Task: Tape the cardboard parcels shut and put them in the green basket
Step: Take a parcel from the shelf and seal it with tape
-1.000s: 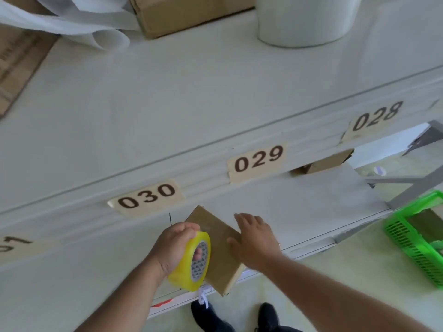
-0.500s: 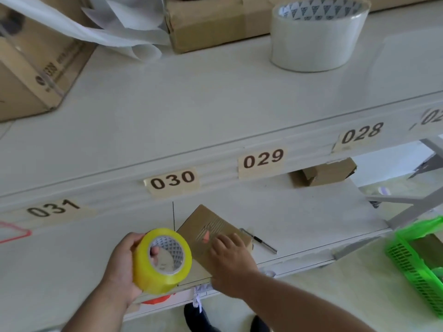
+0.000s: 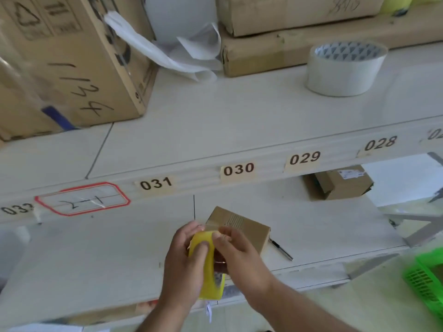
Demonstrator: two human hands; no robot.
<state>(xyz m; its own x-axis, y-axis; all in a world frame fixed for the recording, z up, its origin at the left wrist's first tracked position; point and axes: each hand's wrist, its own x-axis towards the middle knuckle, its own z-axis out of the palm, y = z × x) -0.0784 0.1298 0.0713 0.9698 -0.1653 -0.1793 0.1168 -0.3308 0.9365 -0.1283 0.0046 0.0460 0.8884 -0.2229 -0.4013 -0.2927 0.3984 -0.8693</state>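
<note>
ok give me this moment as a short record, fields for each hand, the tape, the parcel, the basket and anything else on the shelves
left hand: grips the yellow tape roll
right hand: fingertips pinch at the roll's top edge, apparently at the tape end
parcel: small cardboard box on the lower shelf, just behind the hands
pen: lies on the lower shelf right of the parcel
second small box: farther back on the lower shelf, under label 029
white tape roll: stands on the upper shelf
green basket: at the right edge, partly out of view
</note>
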